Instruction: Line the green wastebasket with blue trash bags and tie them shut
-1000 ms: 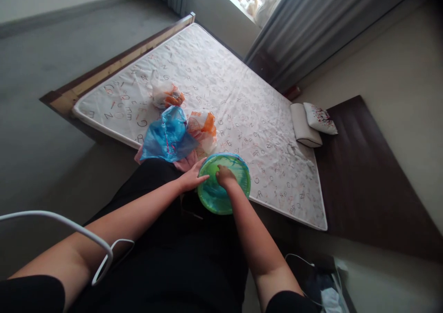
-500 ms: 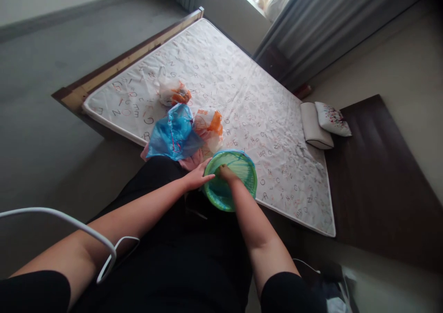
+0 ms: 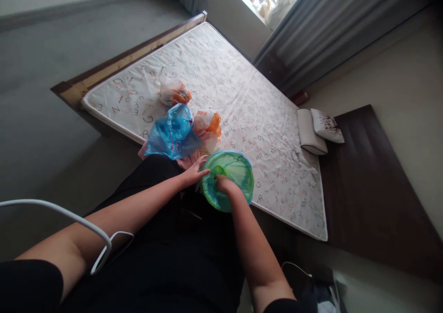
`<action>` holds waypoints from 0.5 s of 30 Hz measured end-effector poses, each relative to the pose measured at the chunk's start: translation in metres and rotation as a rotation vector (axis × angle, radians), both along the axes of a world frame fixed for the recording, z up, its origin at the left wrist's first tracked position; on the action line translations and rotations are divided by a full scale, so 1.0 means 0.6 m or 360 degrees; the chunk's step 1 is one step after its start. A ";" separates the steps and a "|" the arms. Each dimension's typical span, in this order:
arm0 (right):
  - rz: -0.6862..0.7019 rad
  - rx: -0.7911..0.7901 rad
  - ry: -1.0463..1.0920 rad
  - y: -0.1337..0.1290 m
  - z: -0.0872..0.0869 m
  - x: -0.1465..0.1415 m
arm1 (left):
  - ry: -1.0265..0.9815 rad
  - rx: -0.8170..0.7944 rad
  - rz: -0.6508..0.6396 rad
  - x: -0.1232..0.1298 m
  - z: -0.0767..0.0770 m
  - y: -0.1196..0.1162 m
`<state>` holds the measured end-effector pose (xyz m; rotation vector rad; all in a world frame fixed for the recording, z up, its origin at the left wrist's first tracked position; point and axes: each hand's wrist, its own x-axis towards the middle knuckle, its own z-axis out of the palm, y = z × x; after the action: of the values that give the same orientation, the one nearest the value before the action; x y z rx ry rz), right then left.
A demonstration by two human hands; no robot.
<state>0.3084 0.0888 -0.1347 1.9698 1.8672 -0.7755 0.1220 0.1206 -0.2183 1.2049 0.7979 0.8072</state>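
Note:
A round green plastic basket (image 3: 252,183) with mesh-like sides stands at the near edge of the bed, lined with thin bluish-green plastic. My left hand (image 3: 192,173) is at its left rim, fingers stretched and spread, with the thumb tip over the edge. Down inside the basket is my right hand (image 3: 226,184), its fingers bent beside a bright green patch (image 3: 218,170); whatever they hold is hidden. A blue plastic bag (image 3: 175,135) lies left of the basket on pink cloth (image 3: 189,160). Behind it is a white-and-orange plastic bag (image 3: 207,124).
Another white-and-orange bag (image 3: 176,93) sits farther back on the letter-printed mattress (image 3: 242,87). Two pillows (image 3: 311,132) lie by the dark headboard (image 3: 367,183). A white cable (image 3: 69,213) loops over my left arm. Grey curtains (image 3: 325,36) hang beside the window.
My right hand has shifted slightly lower and nearer inside the basket, and a bright green patch now shows beside it. My left fingers have spread and drawn slightly off the rim.

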 end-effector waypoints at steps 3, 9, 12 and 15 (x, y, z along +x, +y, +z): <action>0.0009 0.0217 0.0177 -0.018 0.056 0.000 | 0.0000 -0.0295 0.0155 -0.006 -0.011 0.010; -0.0482 0.1065 0.0493 -0.123 0.104 0.063 | 0.0172 -0.0605 0.0410 -0.030 -0.017 0.034; -0.0781 0.1355 0.0506 -0.189 0.075 0.100 | 0.0285 -0.0634 0.0511 -0.042 -0.009 0.042; -0.1141 0.1479 0.0498 -0.251 0.028 0.111 | 0.0398 -0.0591 0.0573 -0.047 0.003 0.047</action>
<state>0.3750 -0.0617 -0.1180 3.3813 1.8505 -0.3831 0.0935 0.1487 -0.2167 0.8471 1.3340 0.7602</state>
